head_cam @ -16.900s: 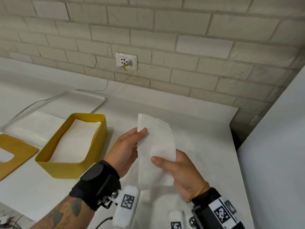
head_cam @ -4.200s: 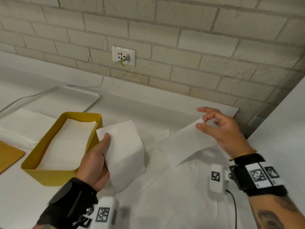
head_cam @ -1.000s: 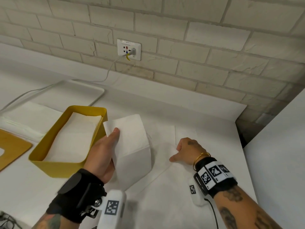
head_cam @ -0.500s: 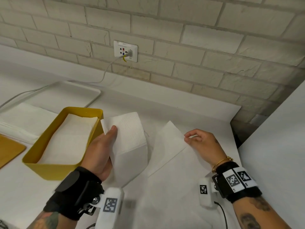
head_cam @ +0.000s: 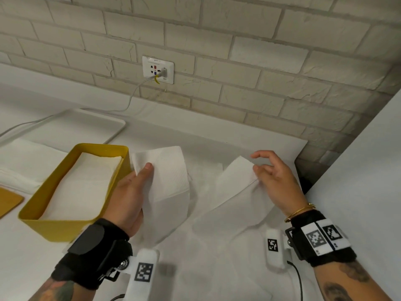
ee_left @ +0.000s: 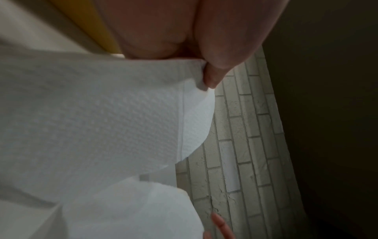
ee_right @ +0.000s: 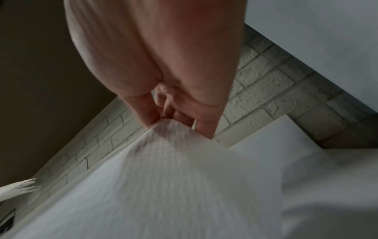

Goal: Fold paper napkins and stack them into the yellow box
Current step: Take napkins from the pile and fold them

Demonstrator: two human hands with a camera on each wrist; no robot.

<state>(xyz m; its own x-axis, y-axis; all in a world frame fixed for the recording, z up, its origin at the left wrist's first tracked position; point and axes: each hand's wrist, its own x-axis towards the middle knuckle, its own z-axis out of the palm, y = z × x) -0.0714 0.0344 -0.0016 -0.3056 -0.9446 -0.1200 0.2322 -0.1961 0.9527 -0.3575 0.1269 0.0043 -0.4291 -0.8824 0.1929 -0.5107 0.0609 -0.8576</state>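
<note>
My left hand (head_cam: 132, 192) holds a folded white napkin (head_cam: 167, 181) upright, thumb on its front, just right of the yellow box (head_cam: 54, 227). The box holds a stack of folded napkins (head_cam: 84, 183). In the left wrist view the fingers pinch the folded napkin (ee_left: 102, 121) beside the yellow wall (ee_left: 96, 27). My right hand (head_cam: 273, 177) pinches the far edge of a flat napkin (head_cam: 234, 198) and lifts it off the pile of unfolded napkins (head_cam: 217, 268). The right wrist view shows fingertips (ee_right: 155, 119) pinching the raised napkin (ee_right: 163, 177).
A white tray (head_cam: 86, 124) and a flat stack of white napkins (head_cam: 23, 159) lie at the back left. A yellow lid (head_cam: 8, 203) is at the left edge. A cable runs from the wall socket (head_cam: 158, 69). A white panel (head_cam: 358, 192) stands on the right.
My right hand went from resting on the pile to pinching a napkin's edge and raising it up and right. The left hand stays beside the box with the folded napkin.
</note>
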